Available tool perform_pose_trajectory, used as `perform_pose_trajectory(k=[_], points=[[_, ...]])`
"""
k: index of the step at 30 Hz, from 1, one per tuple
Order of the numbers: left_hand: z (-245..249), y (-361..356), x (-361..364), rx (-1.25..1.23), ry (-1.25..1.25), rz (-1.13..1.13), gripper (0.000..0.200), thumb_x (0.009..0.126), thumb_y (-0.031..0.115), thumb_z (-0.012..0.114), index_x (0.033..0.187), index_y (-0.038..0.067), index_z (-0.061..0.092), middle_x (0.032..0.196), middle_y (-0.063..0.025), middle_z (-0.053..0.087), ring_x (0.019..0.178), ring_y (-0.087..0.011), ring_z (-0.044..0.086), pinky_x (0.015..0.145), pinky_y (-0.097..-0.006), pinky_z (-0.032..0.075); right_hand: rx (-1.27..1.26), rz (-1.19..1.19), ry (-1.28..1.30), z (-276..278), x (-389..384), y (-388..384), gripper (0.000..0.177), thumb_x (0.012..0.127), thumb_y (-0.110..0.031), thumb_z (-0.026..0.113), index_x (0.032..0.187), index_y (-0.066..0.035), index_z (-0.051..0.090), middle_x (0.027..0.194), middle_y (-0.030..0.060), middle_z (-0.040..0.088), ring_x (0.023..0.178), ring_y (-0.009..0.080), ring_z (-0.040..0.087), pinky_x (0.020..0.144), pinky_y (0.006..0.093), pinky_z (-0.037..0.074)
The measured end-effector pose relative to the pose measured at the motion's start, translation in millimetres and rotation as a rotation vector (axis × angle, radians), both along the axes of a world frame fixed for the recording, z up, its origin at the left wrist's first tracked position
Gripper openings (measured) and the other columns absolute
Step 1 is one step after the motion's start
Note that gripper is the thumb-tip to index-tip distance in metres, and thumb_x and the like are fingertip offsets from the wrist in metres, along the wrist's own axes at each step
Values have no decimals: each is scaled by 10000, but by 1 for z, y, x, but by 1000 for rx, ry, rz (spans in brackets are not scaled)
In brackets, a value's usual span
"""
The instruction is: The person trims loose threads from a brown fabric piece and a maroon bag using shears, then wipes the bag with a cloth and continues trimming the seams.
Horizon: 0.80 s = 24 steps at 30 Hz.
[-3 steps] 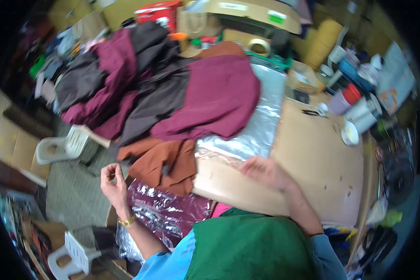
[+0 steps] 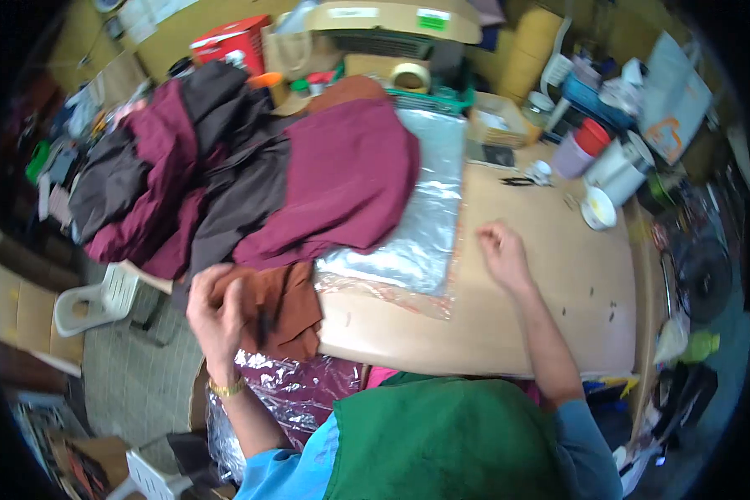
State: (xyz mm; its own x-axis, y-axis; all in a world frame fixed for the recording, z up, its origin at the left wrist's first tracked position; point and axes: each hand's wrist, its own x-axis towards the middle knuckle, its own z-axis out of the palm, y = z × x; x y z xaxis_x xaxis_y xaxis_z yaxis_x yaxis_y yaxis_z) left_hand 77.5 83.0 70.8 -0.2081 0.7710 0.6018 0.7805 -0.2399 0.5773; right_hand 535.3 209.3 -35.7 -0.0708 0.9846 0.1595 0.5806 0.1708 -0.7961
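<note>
My left hand [image 2: 215,321] is at the near left, over the edge of a rust-brown cloth [image 2: 296,308]. Its fingers are bent, with the thumb apart from them, and no object shows between them. Above the bare right part of the table hangs my right hand [image 2: 505,260], fingers loosely curled and apart, holding nothing visible. Past it lie small black-handled snips [image 2: 517,181]. Left of it, a maroon cloth [image 2: 350,175] rests over a clear plastic-wrapped silvery sheet [image 2: 433,217], and joins a dark grey cloth [image 2: 246,179] piled to the left.
A white tub [image 2: 598,208], a lilac cup with red top [image 2: 577,150] and white cylinders [image 2: 621,171] stand at the right. Behind are a green crate [image 2: 454,102] with a tape roll [image 2: 410,78]. Plastic-wrapped maroon fabric [image 2: 308,387] lies below the table edge. A white chair [image 2: 100,302] stands left.
My right hand has moved right and away from me, off the plastic's near edge. My left hand has come forward over the brown cloth. The whole view has shifted slightly.
</note>
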Motion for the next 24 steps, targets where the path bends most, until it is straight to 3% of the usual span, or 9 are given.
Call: perform_pose_trajectory(k=[4, 7, 9, 10, 13, 16, 19, 21, 24], points=[[-15, 78, 68, -218, 345, -194, 749, 801, 302, 791, 1432, 41, 483, 1435, -200, 521, 1384, -368, 433, 1119, -449, 352, 447, -207, -333, -34, 100, 63, 210, 916, -25, 578, 1106, -53, 662, 1097, 119, 658, 997, 297, 632, 872, 380, 491], [-37, 121, 77, -161, 534, -165, 588, 840, 308, 752, 1331, 38, 574, 1293, -190, 620, 1251, -372, 555, 1017, -435, 446, 557, -347, -629, -30, 108, 86, 253, 909, -75, 594, 1154, -69, 653, 1273, 133, 598, 1148, 349, 553, 973, 444, 437], [-33, 137, 76, -452, 387, -208, 356, 877, 267, 715, 1148, 42, 657, 1054, -175, 687, 1022, -378, 655, 843, -428, 517, 318, -300, -698, -17, 105, 91, 302, 909, -134, 616, 1203, -67, 618, 1352, 118, 534, 1266, 335, 468, 1022, 517, 371], [-32, 139, 77, -266, 359, -202, 201, 909, 219, 678, 984, 34, 655, 867, -166, 671, 845, -381, 666, 713, -431, 514, 321, -289, -693, -12, 102, 91, 302, 909, -134, 616, 1203, -67, 618, 1352, 118, 534, 1266, 335, 468, 1022, 517, 371], [-25, 145, 78, -257, 113, -126, 157, 939, 166, 637, 948, 17, 589, 915, -179, 687, 876, -378, 666, 726, -413, 507, 239, -260, -755, -6, 99, 87, 258, 912, -150, 618, 1155, -63, 634, 1245, 131, 563, 1209, 317, 492, 974, 513, 394], [-16, 147, 84, -39, -94, -265, 158, 1004, 123, 565, 935, -13, 523, 878, -174, 645, 866, -225, 681, 728, -311, 476, 338, -219, -816, -14, 106, 84, 223, 894, -128, 631, 1105, -55, 639, 1141, 149, 577, 1123, 322, 521, 924, 490, 416], [6, 124, 122, 1, -147, -292, 149, 1013, 101, 547, 929, -16, 510, 830, -148, 576, 809, -166, 591, 721, -284, 448, 527, -184, -484, -28, 116, 81, 112, 909, -90, 628, 1000, -26, 619, 1002, 132, 603, 958, 264, 583, 809, 397, 464], [13, 117, 145, -36, -185, -185, 153, 1018, 101, 526, 919, -16, 522, 807, -139, 578, 744, -152, 513, 725, -283, 456, -6, -319, 302, -9, 113, 66, 123, 943, -114, 631, 919, -8, 573, 778, 62, 575, 731, 185, 577, 655, 332, 460], [-20, 164, 131, 95, -219, 1, 190, 1028, 119, 499, 906, -15, 558, 735, -95, 570, 730, -103, 510, 725, -276, 467, 195, -341, 161, -9, 123, 47, 254, 998, -217, 597, 854, -18, 532, 656, -16, 501, 591, 108, 500, 542, 291, 415]])
